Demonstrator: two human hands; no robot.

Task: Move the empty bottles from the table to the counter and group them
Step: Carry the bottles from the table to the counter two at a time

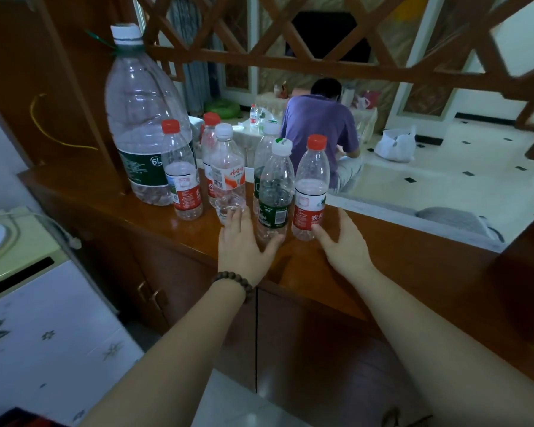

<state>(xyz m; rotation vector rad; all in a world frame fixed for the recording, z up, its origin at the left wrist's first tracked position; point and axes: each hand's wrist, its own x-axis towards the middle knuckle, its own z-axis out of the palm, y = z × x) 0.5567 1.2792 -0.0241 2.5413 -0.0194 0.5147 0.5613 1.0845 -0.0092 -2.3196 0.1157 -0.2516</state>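
Several empty plastic bottles stand upright together on the brown wooden counter [398, 241]. A big 6L bottle [142, 118] is at the left, with a red-capped bottle [181, 174] in front of it. A white-capped bottle [228, 177] stands mid-group. Nearest me are a green-labelled bottle [275, 192] and a red-labelled bottle [310, 192]. My left hand [244, 245], fingers straight, touches the base of the green-labelled bottle. My right hand [342, 241] is spread, its thumb against the base of the red-labelled bottle. Neither hand grips anything.
A wooden lattice [321, 35] hangs above the counter. Beyond it a person in a purple shirt [318, 124] bends at a table [244, 134] with more bottles on it. A white appliance [43, 318] stands at the lower left. Cabinet doors [154, 272] sit under the counter.
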